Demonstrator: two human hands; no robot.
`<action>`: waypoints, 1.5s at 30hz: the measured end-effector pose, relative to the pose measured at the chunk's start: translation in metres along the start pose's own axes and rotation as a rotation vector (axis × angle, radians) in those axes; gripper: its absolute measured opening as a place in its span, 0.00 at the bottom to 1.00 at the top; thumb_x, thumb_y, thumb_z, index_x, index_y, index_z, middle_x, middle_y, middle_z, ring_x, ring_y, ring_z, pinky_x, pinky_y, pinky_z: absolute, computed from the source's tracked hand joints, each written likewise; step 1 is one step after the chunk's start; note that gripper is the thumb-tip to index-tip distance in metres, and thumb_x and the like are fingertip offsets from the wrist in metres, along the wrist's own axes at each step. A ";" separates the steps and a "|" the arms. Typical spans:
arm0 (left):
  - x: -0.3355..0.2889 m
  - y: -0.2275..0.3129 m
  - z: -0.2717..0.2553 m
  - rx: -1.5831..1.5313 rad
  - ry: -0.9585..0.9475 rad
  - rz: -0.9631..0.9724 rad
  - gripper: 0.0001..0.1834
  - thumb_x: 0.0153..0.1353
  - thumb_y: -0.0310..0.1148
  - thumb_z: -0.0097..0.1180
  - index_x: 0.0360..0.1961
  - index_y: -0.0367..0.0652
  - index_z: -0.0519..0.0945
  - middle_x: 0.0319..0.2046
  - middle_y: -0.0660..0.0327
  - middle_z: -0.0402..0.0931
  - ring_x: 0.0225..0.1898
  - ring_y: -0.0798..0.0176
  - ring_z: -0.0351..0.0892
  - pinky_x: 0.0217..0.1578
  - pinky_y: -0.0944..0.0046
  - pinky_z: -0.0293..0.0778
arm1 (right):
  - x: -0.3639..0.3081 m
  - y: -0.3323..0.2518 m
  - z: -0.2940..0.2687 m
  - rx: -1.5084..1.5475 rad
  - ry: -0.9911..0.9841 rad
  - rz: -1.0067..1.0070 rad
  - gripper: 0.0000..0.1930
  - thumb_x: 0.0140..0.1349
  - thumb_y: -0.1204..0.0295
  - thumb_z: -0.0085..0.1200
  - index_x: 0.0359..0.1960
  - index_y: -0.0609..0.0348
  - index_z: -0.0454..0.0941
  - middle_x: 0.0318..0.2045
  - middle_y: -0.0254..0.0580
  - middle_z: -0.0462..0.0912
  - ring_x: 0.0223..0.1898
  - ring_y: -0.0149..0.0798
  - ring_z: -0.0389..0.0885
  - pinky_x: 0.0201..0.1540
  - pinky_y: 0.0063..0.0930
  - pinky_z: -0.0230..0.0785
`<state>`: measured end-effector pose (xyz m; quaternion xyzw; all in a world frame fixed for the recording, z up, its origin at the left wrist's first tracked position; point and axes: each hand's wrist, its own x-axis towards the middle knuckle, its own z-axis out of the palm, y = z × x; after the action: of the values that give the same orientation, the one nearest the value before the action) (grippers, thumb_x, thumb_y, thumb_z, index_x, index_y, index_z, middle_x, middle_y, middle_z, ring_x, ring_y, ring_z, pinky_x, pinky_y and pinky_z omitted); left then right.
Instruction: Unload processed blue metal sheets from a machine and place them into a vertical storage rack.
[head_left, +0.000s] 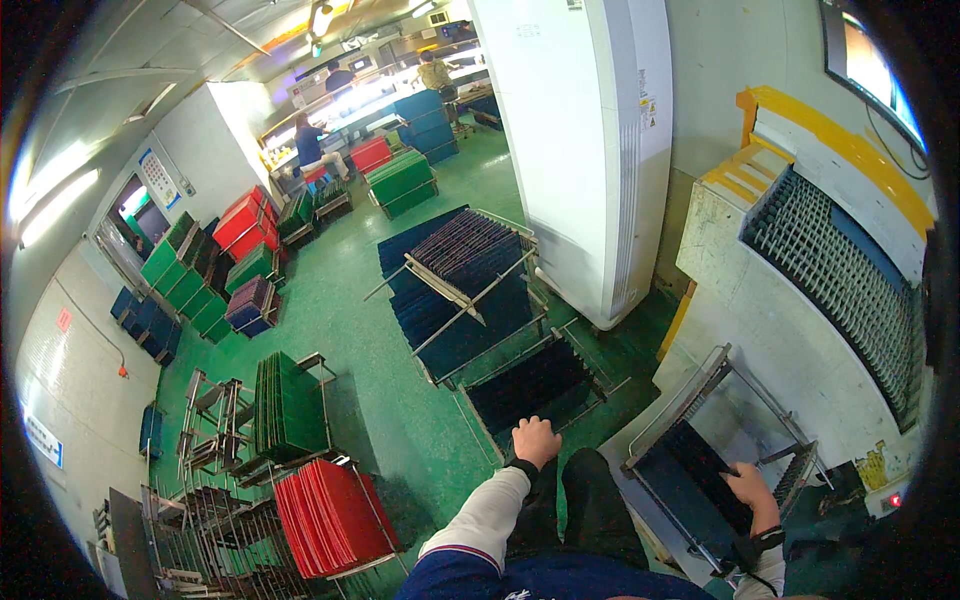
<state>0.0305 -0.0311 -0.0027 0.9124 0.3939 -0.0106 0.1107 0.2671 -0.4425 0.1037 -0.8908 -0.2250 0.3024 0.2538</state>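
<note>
My left hand (537, 441) is closed, knuckles up, in front of my left leg at the near edge of a low metal rack. What its fingers hold, if anything, is hidden. That rack carries a row of dark blue-black panels (532, 390). To my right, a tilted metal rack (722, 372) holds a stack of dark flat panels (680, 480) on edge. My right hand (750, 487) reaches into this rack, its fingers bent over the edge of the panels at the stack's right side. Dark bands circle both wrists.
Beyond the low rack stands a larger rack of dark panels (465, 300). Green panels (290, 410) and red panels (335, 515) fill racks at left. A roller conveyor machine (840, 270) stands at right, beside a tall white cabinet (570, 150). People sit at lit benches far off.
</note>
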 end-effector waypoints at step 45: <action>-0.002 -0.003 0.002 -0.006 0.020 -0.010 0.19 0.53 0.47 0.63 0.38 0.44 0.87 0.42 0.55 0.80 0.49 0.47 0.77 0.46 0.45 0.74 | -0.001 -0.008 0.000 0.042 -0.010 0.002 0.18 0.62 0.66 0.62 0.48 0.67 0.83 0.41 0.53 0.88 0.42 0.45 0.86 0.50 0.37 0.74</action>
<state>0.0267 -0.0312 -0.0046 0.9101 0.3996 -0.0009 0.1092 0.2646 -0.4369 0.1088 -0.8840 -0.2187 0.3119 0.2711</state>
